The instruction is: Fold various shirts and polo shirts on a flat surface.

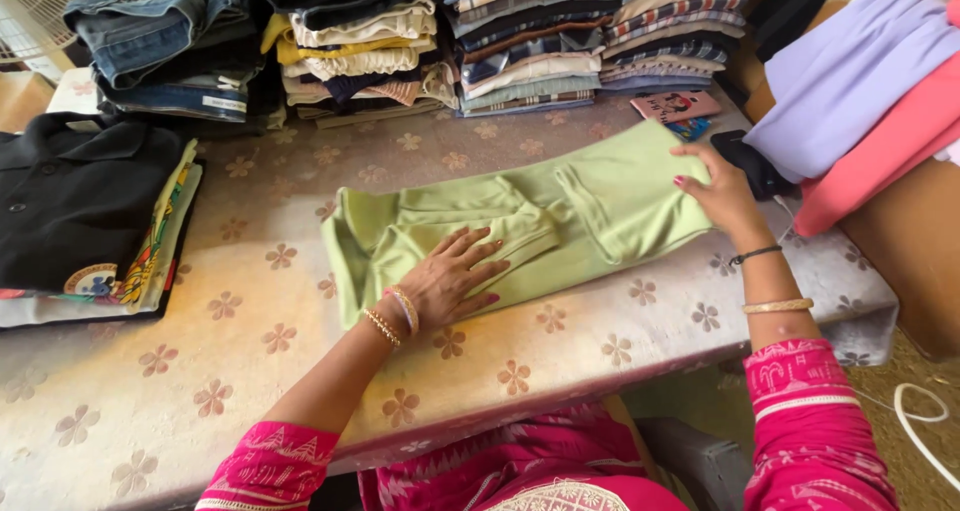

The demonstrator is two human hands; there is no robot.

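A light green shirt (590,206) lies folded flat on a table covered with a beige cloth with a flower pattern (230,351). My left hand (452,278) presses palm down on the shirt's near edge, fingers spread. My right hand (718,191) rests flat on the shirt's right end, fingers pointing left. Bangles sit on both wrists.
Stacks of folded jeans (170,41) and shirts (530,41) line the table's far edge. A black shirt (75,196) lies on a pile at left. Purple and pink fabrics (870,91) sit at right, by a dark object (755,166). A white cable (925,421) lies on the floor.
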